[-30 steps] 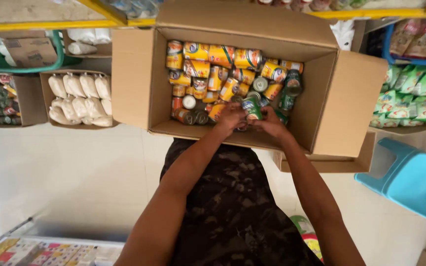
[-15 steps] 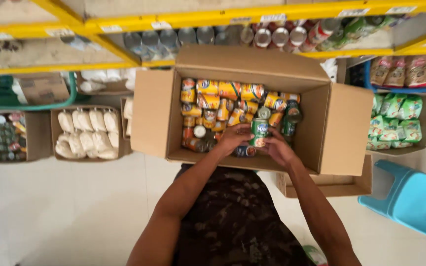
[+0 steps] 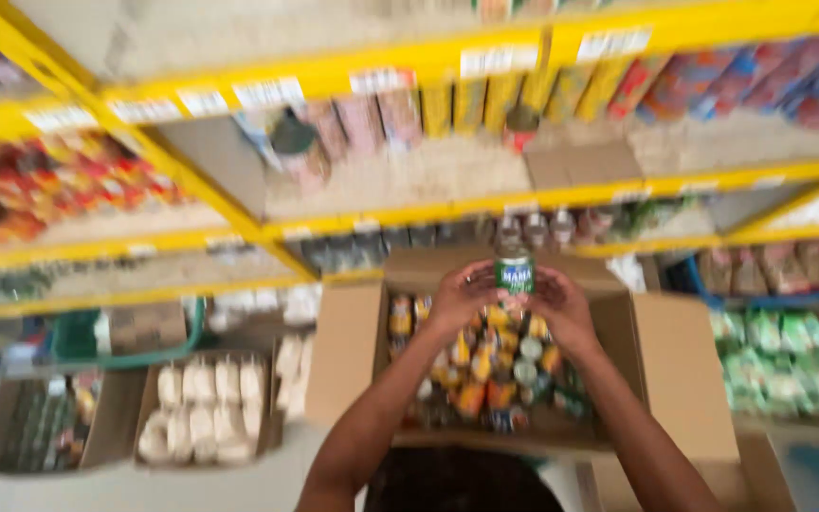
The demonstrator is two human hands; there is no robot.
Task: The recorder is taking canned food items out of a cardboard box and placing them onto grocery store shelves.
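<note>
we have 1 green-labelled can (image 3: 514,270) lifted between both hands — our left hand (image 3: 462,299) wraps its left side, our right hand (image 3: 561,301) closes on its right side, fingers curled around it, so both are grasping the can. it stands upright, raised above the open cardboard box (image 3: 675,379) that sits below and just in front of the hands, packed with more cans (image 3: 485,374) in orange, yellow and green. beyond the hands run yellow shelves (image 3: 409,223), blurred, with goods we cannot make out. by our judgement the step in hand is carrying the can up out of the box — the next move calls for a steady 2-handed hold and a free spot on a shelf ahead of the hands.
</note>
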